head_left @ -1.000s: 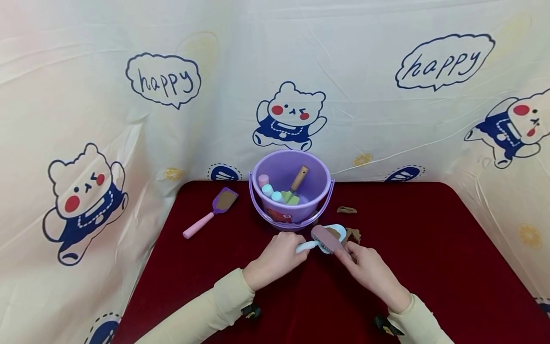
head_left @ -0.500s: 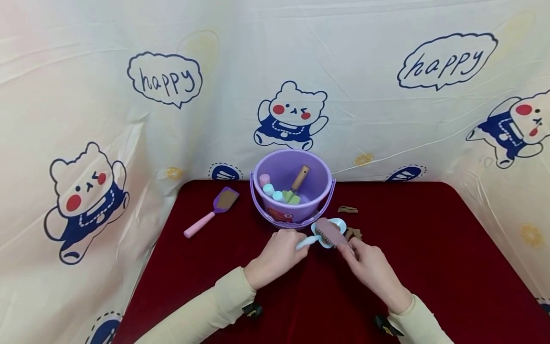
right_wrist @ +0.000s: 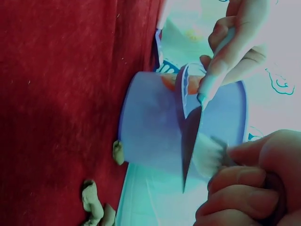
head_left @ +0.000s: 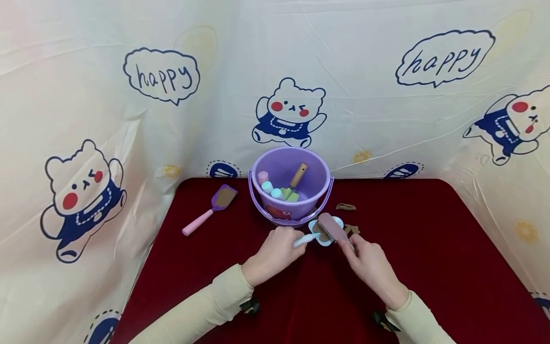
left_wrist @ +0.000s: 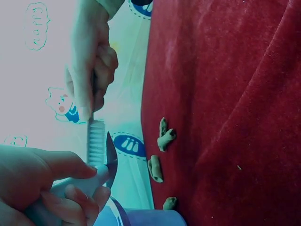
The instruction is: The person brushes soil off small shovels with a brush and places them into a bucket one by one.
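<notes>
In the head view, my left hand (head_left: 275, 253) grips the pale blue handle of a small toy shovel (head_left: 306, 240). Its light blue scalloped blade points away to the right, with brown matter on its face. My right hand (head_left: 371, 263) holds a mauve brush (head_left: 332, 225) by its handle, bristles laid over the blade. From the left wrist, the brush's pale bristles (left_wrist: 97, 141) show beside the blade, seen edge-on. In the right wrist view, the shovel blade (right_wrist: 192, 136) crosses in front of the bristles (right_wrist: 209, 153); my fingers partly hide the brush.
Behind the hands stands a purple bucket (head_left: 301, 214) holding a green trowel (head_left: 296, 177) and several pink and blue handle ends (head_left: 267, 186). A purple shovel with pink handle (head_left: 198, 222) lies left. Brown clumps (head_left: 345, 207) lie right on the red cloth (head_left: 429, 248).
The shovel blade has turned, showing more of its brown-covered face. The brush has shifted across it, its head now farther right. Both hands keep their grips.
</notes>
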Demonstrator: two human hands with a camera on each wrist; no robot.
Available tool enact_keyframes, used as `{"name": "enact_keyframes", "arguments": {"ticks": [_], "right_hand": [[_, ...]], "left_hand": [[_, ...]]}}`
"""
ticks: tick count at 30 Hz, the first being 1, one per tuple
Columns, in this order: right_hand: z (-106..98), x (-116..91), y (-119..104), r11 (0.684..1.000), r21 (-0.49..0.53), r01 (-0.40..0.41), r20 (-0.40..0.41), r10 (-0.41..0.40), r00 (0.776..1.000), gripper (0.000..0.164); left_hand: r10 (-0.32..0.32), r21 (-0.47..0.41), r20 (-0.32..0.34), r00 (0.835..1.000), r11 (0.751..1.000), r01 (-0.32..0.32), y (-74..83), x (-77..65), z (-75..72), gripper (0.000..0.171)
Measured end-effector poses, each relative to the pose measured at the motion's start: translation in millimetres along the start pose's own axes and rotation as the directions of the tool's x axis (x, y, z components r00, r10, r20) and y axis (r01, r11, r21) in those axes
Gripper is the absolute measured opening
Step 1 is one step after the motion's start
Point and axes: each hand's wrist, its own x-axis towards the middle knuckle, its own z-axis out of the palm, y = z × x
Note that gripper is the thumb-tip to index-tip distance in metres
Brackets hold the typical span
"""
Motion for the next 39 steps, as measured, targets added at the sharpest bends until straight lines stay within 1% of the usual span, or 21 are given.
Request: {"name": "enact_keyframes", "arguments": {"ticks": [3, 6, 9, 12, 13, 16, 20, 25, 29, 34, 37, 39], "right_hand": [[0.4, 0.4, -1.3, 1.000, 0.014, 0.022, 0.050, -0.023, 0.998, 0.029], [1.6, 0.8, -2.4, 1.000, -0.010, 0.023, 0.064, -0.022, 0.998, 0.031], [2.4, 0.5, -2.8, 0.999, -0.038, -0.004, 0.033, 0.005, 0.999, 0.033], [3.6, -0.1, -2.3, 0.999, -0.028, -0.021, 0.014, 0.022, 1.000, 0.033], [3.7, -0.1, -2.3, 1.000, -0.019, -0.017, 0.008, 0.018, 1.000, 0.032], [4.8, 0.2, -3.1, 1.000, 0.006, 0.014, 0.023, -0.014, 1.000, 0.030], [7.3, 0.9, -4.2, 0.999, -0.013, 0.037, 0.032, -0.037, 0.999, 0.030], [10.2, 1.0, -3.3, 0.997, -0.072, 0.004, -0.029, -0.007, 1.000, 0.035], [10.7, 0.7, -5.1, 0.998, -0.055, 0.000, -0.060, -0.003, 0.998, 0.035], [11.9, 0.0, -8.8, 0.999, -0.027, 0.039, -0.038, -0.040, 0.998, 0.033], [13.3, 0.2, -7.9, 0.998, -0.048, 0.036, -0.035, -0.037, 0.999, 0.033], [14.2, 0.8, -5.5, 0.998, -0.064, 0.021, -0.048, -0.024, 0.999, 0.032]], "left_hand": [[0.000, 0.004, -0.019, 1.000, 1.000, 0.000, 0.0, -0.4, -0.2, 0.041], [0.008, 0.025, -0.032, 0.999, 1.000, -0.007, 0.3, -1.3, 0.6, 0.040], [0.018, 0.042, -0.033, 0.999, 0.999, -0.017, 1.1, -3.3, 1.9, 0.038], [0.021, 0.041, -0.030, 0.999, 0.999, -0.020, 1.2, -4.1, 4.1, 0.038], [0.021, 0.041, -0.031, 0.999, 0.999, -0.020, 1.1, -4.1, 4.6, 0.038], [0.019, 0.040, -0.036, 0.999, 0.999, -0.018, 0.7, -3.3, 5.6, 0.038], [0.017, 0.050, -0.050, 0.999, 0.999, -0.015, 0.7, -2.9, 5.8, 0.034], [0.020, 0.052, -0.050, 0.999, 0.998, -0.018, 2.2, -3.1, 5.7, 0.036], [0.028, 0.054, -0.046, 0.999, 0.998, -0.025, 3.1, -2.4, 6.4, 0.037], [0.018, 0.061, -0.050, 0.999, 0.998, -0.015, 2.9, -2.1, 5.3, 0.031], [0.020, 0.059, -0.055, 0.998, 0.998, -0.017, 3.2, -2.5, 4.4, 0.031], [0.019, 0.051, -0.046, 0.999, 0.999, -0.017, 3.7, -3.3, 3.7, 0.033]]}}
